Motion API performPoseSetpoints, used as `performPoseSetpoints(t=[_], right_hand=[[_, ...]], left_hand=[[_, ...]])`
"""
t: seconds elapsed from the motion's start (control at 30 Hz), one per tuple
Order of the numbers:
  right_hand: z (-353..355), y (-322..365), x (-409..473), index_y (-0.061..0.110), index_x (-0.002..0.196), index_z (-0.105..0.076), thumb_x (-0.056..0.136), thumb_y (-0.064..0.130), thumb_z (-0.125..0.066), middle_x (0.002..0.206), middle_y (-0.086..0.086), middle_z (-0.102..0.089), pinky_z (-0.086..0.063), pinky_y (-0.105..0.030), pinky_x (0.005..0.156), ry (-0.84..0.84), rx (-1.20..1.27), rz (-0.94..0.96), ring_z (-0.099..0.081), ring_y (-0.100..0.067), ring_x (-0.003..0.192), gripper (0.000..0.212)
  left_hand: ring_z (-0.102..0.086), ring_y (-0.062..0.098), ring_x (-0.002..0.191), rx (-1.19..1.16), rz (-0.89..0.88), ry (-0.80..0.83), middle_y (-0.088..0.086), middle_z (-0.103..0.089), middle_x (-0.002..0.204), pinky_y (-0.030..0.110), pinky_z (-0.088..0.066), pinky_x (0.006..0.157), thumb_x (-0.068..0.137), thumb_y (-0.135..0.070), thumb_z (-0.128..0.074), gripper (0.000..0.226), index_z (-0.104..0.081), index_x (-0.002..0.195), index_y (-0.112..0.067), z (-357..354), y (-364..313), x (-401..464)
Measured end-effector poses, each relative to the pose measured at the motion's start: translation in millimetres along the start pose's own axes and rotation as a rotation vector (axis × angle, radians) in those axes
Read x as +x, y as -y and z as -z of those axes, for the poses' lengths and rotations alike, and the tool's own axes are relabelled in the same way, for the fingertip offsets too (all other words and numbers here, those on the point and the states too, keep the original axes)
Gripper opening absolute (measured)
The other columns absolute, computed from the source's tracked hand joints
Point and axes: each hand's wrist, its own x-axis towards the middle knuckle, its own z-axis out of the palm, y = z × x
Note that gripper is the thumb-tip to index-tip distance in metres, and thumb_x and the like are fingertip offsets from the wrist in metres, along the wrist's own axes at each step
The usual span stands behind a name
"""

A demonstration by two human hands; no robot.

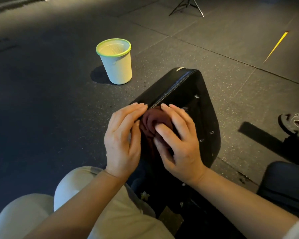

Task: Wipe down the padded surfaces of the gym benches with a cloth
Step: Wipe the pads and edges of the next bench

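A dark maroon cloth (153,124) lies bunched at the centre of the frame on the black padded bench pad (183,94), just below its stitched seam. The left hand (123,135) has straight fingers laid along the cloth's left side, pressing it rather than gripping. The right hand (178,137) covers the cloth's right side; its thumb lies across the folds and its fingers curve over them, so it appears to hold the bundle lightly.

The cloth looks soft, thin and light, and will probably fold and slip on itself, so it is best gathered into a pad under a flat palm, taken by the bunched middle rather than a loose edge. The vinyl-like cover of the bench pad looks smooth and firm, likely slick enough for the cloth to glide. Small pale scraps (211,132) lie on the right part of the pad and may need sweeping off.

The floor (41,100) is dark speckled rubber tiling. A pale wastebasket with a green rim (116,64) stands on it at upper left of centre, apart from the bench. A weight plate (295,123) lies at the right edge, and tripod legs (186,6) show at top.
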Motion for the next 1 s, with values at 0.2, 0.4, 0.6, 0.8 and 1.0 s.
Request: performPoseSetpoints(t=[0.2, 0.4, 0.6, 0.8, 1.0], right_hand=[[3.7, -16.0, 16.2, -0.002, 0.118, -0.061, 0.094, 0.012, -0.051, 0.144, -0.025, -0.041, -0.035, -0.049, 0.108, -0.135, 0.011, -0.187, -0.039, -0.035, 0.134, 0.03], [-7.1, -4.5, 4.2, 0.002, 0.124, -0.05, 0.095, 0.02, -0.053, 0.147, -0.029, -0.034, -0.029, -0.056, 0.113, -0.047, 0.054, -0.063, -0.027, -0.04, 0.142, 0.034], [8.8, -56.0, 34.5, 0.006, 0.138, -0.048, 0.097, 0.016, -0.052, 0.148, -0.015, -0.039, -0.031, -0.046, 0.114, -0.211, -0.022, -0.511, -0.033, -0.026, 0.14, 0.043], [-3.1, 5.7, -4.2, -0.001, 0.122, -0.06, 0.094, 0.012, -0.058, 0.146, -0.021, -0.042, -0.035, -0.049, 0.112, -0.083, 0.004, -0.252, -0.035, -0.031, 0.14, 0.031], [17.7, -59.1, 32.5, 0.006, 0.129, -0.059, 0.092, 0.007, -0.056, 0.142, -0.012, -0.047, -0.036, -0.043, 0.112, -0.146, -0.013, -0.486, -0.041, -0.025, 0.134, 0.037]], left_hand=[[-0.059, 0.014, 0.105, 0.004, -0.023, -0.044, 0.002, -0.063, 0.109, 0.029, -0.047, 0.093, 0.094, -0.008, -0.052, 0.019, -0.063, 0.11, -0.011, -2.7, 0.3, 6.9], [-0.058, 0.013, 0.104, 0.058, -0.011, -0.092, 0.0, -0.061, 0.108, 0.028, -0.046, 0.092, 0.093, -0.008, -0.054, 0.017, -0.066, 0.106, -0.007, -7.6, -4.7, 5.4], [-0.052, 0.011, 0.106, 0.134, -0.022, -0.059, 0.008, -0.063, 0.109, 0.017, -0.041, 0.094, 0.096, -0.014, -0.052, 0.022, -0.065, 0.111, -0.006, -7.1, -4.6, 3.9], [-0.054, 0.016, 0.106, 0.147, -0.024, -0.031, 0.01, -0.065, 0.11, 0.017, -0.039, 0.095, 0.095, -0.016, -0.054, 0.023, -0.066, 0.113, -0.007, -4.5, -0.2, 3.1], [-0.051, 0.012, 0.102, 0.151, -0.03, 0.05, 0.009, -0.065, 0.108, 0.006, -0.034, 0.093, 0.095, -0.024, -0.052, 0.029, -0.067, 0.114, -0.007, 3.4, 1.8, 8.4]])
